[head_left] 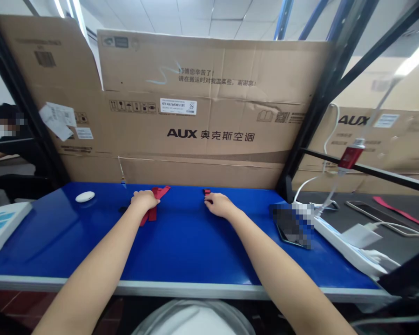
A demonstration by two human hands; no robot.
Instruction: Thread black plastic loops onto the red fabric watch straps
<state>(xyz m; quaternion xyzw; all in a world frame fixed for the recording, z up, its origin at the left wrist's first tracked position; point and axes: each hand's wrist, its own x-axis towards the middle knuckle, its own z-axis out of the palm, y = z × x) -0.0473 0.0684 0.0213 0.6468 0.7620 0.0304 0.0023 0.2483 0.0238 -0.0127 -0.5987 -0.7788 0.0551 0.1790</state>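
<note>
My left hand (145, 201) is closed over a bundle of red webbing strap (152, 215) on the far left part of the blue table (192, 251). Strap ends stick out past the fingers, and a dark piece shows to the left of the wrist. My right hand (220, 205) is to the right, its fingers curled in a pinch. At its fingertips is a small red strap piece with a black buckle (206, 191); its lower part is hidden by the fingers. A gap of bare table lies between the two hands.
Cardboard panels (209, 149) stand behind the table. To the right are a phone (293, 230) and a white power strip (349, 246) with cables. On the left lie a white oval object (85, 197) and a white box (7, 228). Another person (12, 135) sits far left.
</note>
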